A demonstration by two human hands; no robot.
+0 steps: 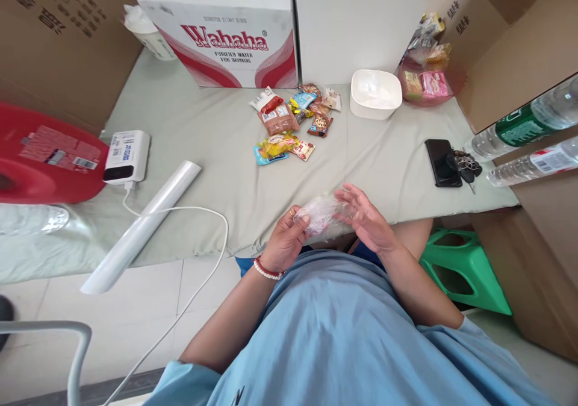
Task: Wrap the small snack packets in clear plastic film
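Note:
My left hand is closed on a crumpled piece of thin clear plastic film, its thumb on top, at the table's front edge. Beside the film's right side, my right hand has its fingers spread; whether the fingertips touch the film I cannot tell. Further back on the table lies a loose pile of small wrapped snacks in several colours. To the pile's right stands a white plastic tub with something clear and filmy inside.
A long whitish roll lies at left under a white cable running to a power bank. A red jug, a Wahaha carton, a pink bowl of snacks, a phone, keys and bottles surround the cloth-covered table.

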